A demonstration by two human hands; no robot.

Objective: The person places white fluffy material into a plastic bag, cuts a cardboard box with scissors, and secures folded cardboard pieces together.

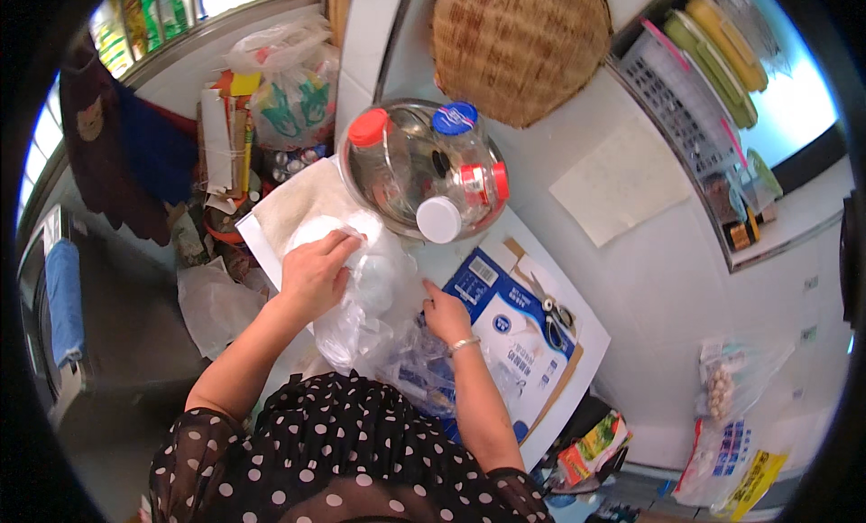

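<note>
The step in hand looks like the handling of a clear plastic bag with pale white contents, which lies crumpled on the worktop just in front of the person, toward its near edge. The left hand rests on top of the bag's upper part with its fingers curled down over a white rounded lump, pressing or gripping it through the film; whether the fingers fully close on it I cannot tell. The right hand sits at the bag's right side, fingers bent and drawn together on the plastic, seemingly pinching a fold of it, with a bracelet on the wrist.

Just right of the bag and touching it lies a blue and white package on flattened cardboard, and a pair of scissors rests on that package near the worktop's right edge. Toward the far edge stands a metal bowl holding 3 or 4 plastic jars lying on their sides, with red, blue and white caps. A woven basket hangs above it.

Judging by the grip, the bag is being opened or gathered. The next move calls for both hands to work together, 1 holding the contents steady while the other frees the thin film, gently, since it could tear.
</note>
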